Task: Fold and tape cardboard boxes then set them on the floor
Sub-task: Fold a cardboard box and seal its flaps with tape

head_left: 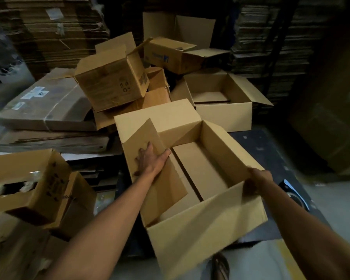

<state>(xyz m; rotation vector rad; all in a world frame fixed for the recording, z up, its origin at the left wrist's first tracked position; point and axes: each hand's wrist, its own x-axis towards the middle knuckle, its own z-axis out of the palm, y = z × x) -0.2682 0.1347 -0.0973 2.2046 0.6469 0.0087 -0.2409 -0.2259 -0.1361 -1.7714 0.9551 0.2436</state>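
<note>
An open brown cardboard box point(206, 229) is in front of me, its top flaps spread and its inner bottom flaps folded down. My left hand point(150, 159) lies flat with spread fingers on the left side flap, pressing it. My right hand point(258, 179) grips the box's right near corner, fingers curled over the edge. No tape or tape dispenser is visible.
Several assembled open boxes point(222, 104) are piled behind, one tipped on its side point(111, 83). Bundles of flat cardboard point(47, 110) lie at left, tall stacks point(55, 31) stand behind. A printed box point(28, 184) is at near left. My sandalled foot point(220, 267) stands on the floor.
</note>
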